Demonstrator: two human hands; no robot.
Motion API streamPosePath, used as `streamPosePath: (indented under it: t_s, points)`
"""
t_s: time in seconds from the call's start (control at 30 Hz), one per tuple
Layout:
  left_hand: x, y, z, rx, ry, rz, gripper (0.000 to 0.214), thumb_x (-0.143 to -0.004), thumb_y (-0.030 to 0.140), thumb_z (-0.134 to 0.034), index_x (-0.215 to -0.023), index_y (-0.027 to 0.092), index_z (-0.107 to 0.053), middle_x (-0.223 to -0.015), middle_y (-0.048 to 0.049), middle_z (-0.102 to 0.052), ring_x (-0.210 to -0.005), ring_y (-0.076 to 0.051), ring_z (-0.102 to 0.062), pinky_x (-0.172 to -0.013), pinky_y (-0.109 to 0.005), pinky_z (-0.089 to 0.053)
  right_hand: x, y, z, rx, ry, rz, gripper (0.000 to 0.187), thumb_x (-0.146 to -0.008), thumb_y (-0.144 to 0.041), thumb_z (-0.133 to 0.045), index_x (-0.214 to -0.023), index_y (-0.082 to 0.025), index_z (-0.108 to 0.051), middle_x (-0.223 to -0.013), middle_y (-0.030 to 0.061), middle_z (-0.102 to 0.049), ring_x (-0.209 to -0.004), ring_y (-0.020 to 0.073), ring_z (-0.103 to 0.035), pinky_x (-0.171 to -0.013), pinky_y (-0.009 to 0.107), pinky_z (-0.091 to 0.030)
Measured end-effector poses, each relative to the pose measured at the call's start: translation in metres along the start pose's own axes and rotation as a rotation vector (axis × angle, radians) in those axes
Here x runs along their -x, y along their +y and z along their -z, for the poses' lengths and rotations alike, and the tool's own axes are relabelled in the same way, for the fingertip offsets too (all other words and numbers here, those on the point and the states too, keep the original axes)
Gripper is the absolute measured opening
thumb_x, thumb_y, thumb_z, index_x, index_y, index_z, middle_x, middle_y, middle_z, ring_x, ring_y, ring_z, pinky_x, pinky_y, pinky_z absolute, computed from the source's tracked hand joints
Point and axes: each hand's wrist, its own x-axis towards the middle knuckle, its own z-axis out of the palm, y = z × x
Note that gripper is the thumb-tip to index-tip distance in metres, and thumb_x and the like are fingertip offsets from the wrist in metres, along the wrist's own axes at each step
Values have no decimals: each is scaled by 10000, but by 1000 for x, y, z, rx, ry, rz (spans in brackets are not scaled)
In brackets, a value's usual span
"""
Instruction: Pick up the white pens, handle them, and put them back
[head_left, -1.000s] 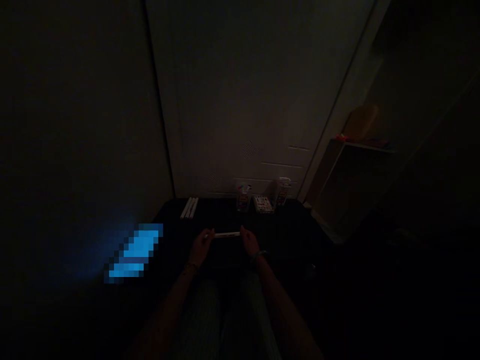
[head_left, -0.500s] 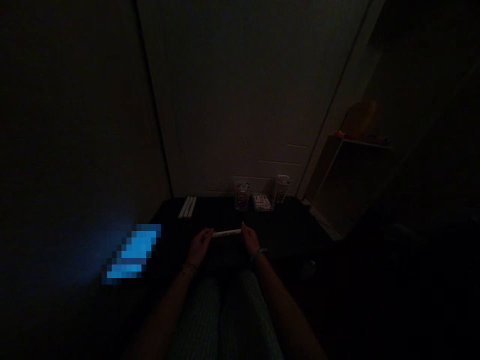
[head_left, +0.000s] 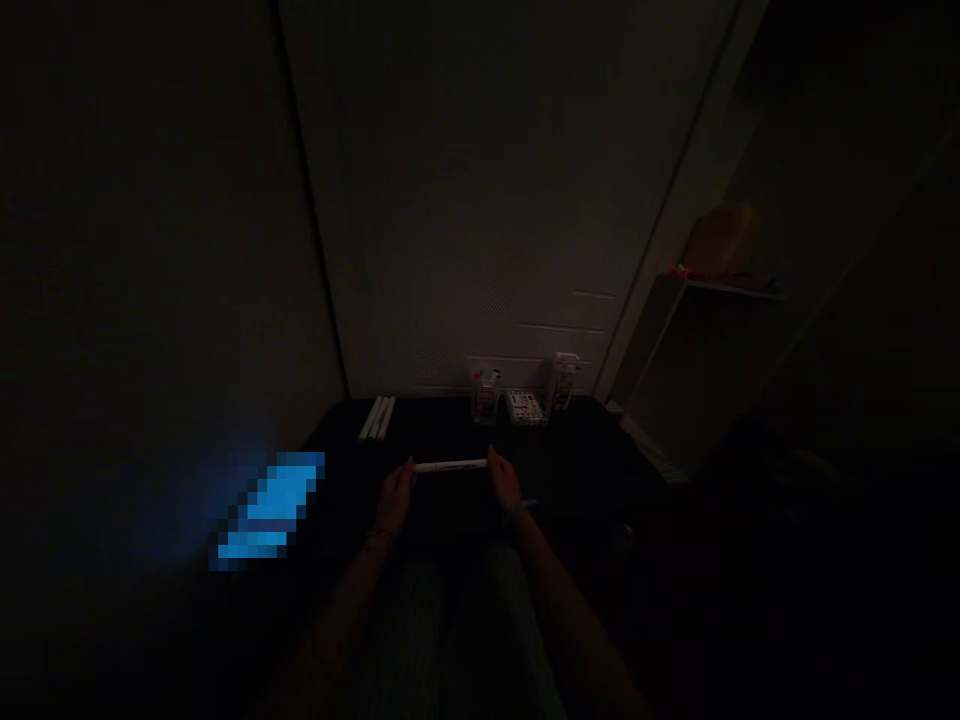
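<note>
Just below the centre of the frame, the left hand [head_left: 394, 498] and right hand [head_left: 505, 482] are pinching a pen [head_left: 451, 466] by its opposite ends, probably so that it is staying nearly level with its barrel uncovered. It is looking white, slim and straight, with faint dark marks toward the right; the gloom is hiding any lettering. Left of centre, three pens [head_left: 377, 418] are lying side by side. Right of centre, a case [head_left: 485, 405], a flat box [head_left: 526, 408] and a tall box [head_left: 564, 382] are lining the table's [head_left: 592, 445] rear, seemingly out of the hands' way.

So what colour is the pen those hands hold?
The pen looks white with dark marks, in the head view.
</note>
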Motion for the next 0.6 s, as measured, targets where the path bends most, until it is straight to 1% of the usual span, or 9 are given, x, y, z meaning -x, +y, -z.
streamPosePath:
  t_s: [0.1, 0.23, 0.4, 0.53, 0.6]
  points:
    - [1, 0, 1, 13, -16, 13, 405, -705, 575, -431, -602, 184, -458, -525, 47, -413, -494, -90, -377, -470, -212, -324, -1, 2, 1, -6, -2, 5, 494, -746, -647, -318, -572, -190, -388, -539, -45, -320, -507, 86, -277, -460, 207, -243]
    - [0, -2, 0, 49, 5, 7, 376, -699, 544, -437, -644, 176, -491, -582, 31, -459, -543, -98, -418, -516, -214, -358, -2, 6, 1, 12, -3, 24, 491, -754, -637, -321, -580, -187, -413, -544, -42, -343, -518, 89, -295, -476, 208, -254]
    - [-4, -7, -1, 100, 8, -9, 386, -693, 526, -419, -722, 161, -540, -620, 16, -499, -581, -108, -454, -546, -219, -378, -3, 9, 0, 47, 31, 36, 496, -753, -637, -321, -565, -190, -424, -540, -37, -366, -532, 97, -319, -488, 212, -258]
    - [-3, -7, -1, 40, 3, -51, 359, -696, 515, -431, -675, 169, -525, -573, 32, -453, -548, -100, -412, -524, -215, -354, -4, 9, 1, 16, 17, 37, 482, -760, -626, -322, -575, -191, -417, -538, -44, -346, -515, 92, -299, -476, 211, -247]
    - [-2, -6, -1, 15, 13, -51, 361, -699, 519, -426, -656, 173, -516, -561, 30, -448, -543, -103, -406, -514, -219, -347, -4, 8, 1, 22, 10, 34, 486, -757, -628, -324, -569, -190, -417, -536, -44, -348, -513, 90, -298, -473, 213, -245]
